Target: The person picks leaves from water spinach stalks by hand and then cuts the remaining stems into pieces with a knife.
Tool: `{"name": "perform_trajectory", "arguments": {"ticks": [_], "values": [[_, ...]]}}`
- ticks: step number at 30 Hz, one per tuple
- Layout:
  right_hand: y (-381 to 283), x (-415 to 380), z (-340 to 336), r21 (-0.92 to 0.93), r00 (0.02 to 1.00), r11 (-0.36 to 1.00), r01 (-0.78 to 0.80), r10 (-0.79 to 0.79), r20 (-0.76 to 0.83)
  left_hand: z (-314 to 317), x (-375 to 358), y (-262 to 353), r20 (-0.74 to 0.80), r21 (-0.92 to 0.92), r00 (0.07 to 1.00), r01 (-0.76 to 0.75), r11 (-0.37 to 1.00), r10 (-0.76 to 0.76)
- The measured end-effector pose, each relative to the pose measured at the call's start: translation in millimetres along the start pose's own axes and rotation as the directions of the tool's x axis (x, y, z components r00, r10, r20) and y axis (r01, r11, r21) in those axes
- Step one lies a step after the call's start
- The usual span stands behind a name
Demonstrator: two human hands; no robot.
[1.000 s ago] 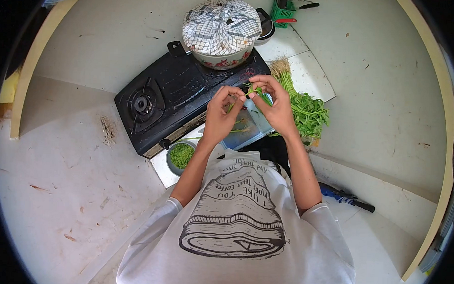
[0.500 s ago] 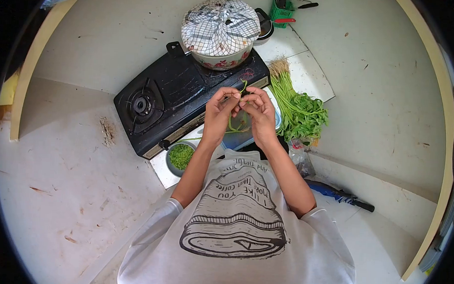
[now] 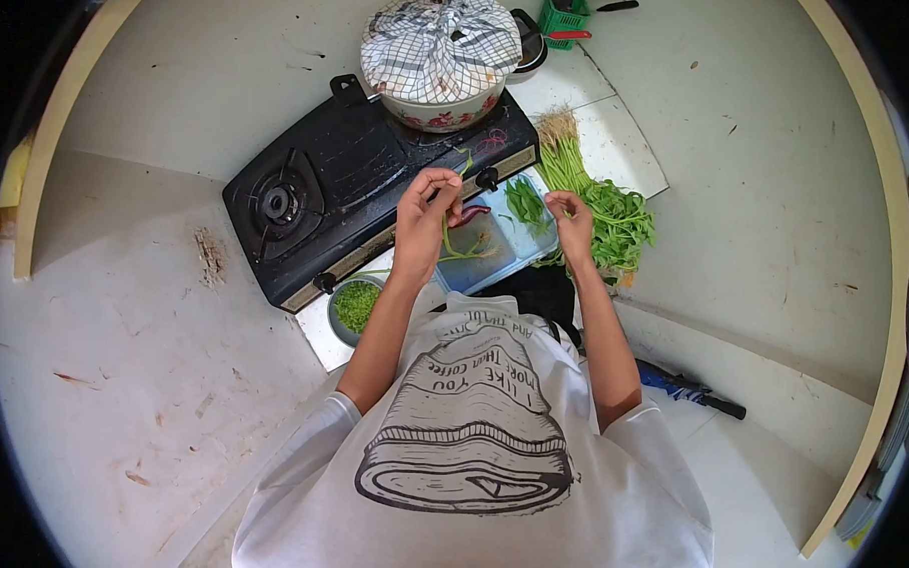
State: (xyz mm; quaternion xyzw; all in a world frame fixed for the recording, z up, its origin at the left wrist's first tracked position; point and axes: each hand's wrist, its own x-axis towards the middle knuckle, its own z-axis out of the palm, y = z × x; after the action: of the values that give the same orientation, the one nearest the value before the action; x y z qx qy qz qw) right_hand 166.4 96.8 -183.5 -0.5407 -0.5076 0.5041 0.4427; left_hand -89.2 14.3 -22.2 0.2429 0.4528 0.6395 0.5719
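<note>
My left hand [image 3: 427, 223] is closed in a pinch on a thin green stem [image 3: 467, 164], whose lower part hangs below the fingers. To the right, my right hand [image 3: 575, 228] has its fingertips pressed together; what they hold, if anything, is too small to make out. Between and below the hands lies a blue divided tray [image 3: 490, 277]. Picked green leaves [image 3: 525, 202] lie in its right compartment, and a dark red curved object [image 3: 471, 215] is at its left. Beyond my right hand rests a bunch of leafy greens [image 3: 617, 215] with roots attached.
A black two-burner stove [image 3: 358, 170] carries a flowered pot [image 3: 445, 115] wrapped in a checked cloth [image 3: 438, 43]. A bowl of small green pieces [image 3: 356, 307] stands at the stove's front. A green basket [image 3: 563, 29] is at the back. A folded umbrella [image 3: 686, 389] lies right.
My hands were together on the stem and have moved apart. The right hand went right, while the left stays on the stem, slightly further left. The tray's leaves now show.
</note>
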Motion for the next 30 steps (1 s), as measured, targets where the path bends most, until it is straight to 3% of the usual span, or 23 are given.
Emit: {"name": "perform_trajectory", "arguments": {"ticks": [3, 6, 9, 12, 15, 23, 27, 30], "values": [[27, 5, -4, -0.295, 0.996, 0.953, 0.066, -0.082, -0.043, 2, 0, -2, 0.008, 0.0, 1.0, 0.014, 1.0, -0.014], [27, 13, -4, -0.274, 0.993, 0.954, -0.12, 0.114, -0.038, 2, -1, -2, 0.046, 0.047, 0.998, 0.033, 0.998, -0.035], [31, 26, 6, -0.029, 0.991, 0.99, -0.135, 0.135, -0.004, 4, 0, -2, 0.051, 0.034, 0.997, 0.047, 0.998, -0.049], [30, 32, 16, 0.097, 0.999, 0.995, -0.037, 0.04, -0.031, 4, 1, -3, 0.057, 0.007, 0.996, 0.062, 0.998, -0.062], [38, 31, 20, 0.137, 0.996, 0.988, -0.069, 0.076, -0.047, 4, 2, -6, 0.062, 0.001, 0.995, 0.074, 0.997, -0.073], [117, 1, -7, 0.006, 0.984, 0.985, -0.171, 0.171, 0.053, 8, 2, -8, 0.071, 0.004, 0.994, 0.086, 0.996, -0.086], [112, -17, -20, -0.064, 0.977, 0.976, -0.209, 0.211, 0.037, 9, 4, -10, 0.075, -0.027, 0.992, 0.108, 0.994, -0.106], [111, -25, -27, -0.01, 0.98, 0.98, -0.197, 0.197, -0.018, 11, 4, -9, 0.097, -0.042, 0.987, 0.136, 0.99, -0.131]]}}
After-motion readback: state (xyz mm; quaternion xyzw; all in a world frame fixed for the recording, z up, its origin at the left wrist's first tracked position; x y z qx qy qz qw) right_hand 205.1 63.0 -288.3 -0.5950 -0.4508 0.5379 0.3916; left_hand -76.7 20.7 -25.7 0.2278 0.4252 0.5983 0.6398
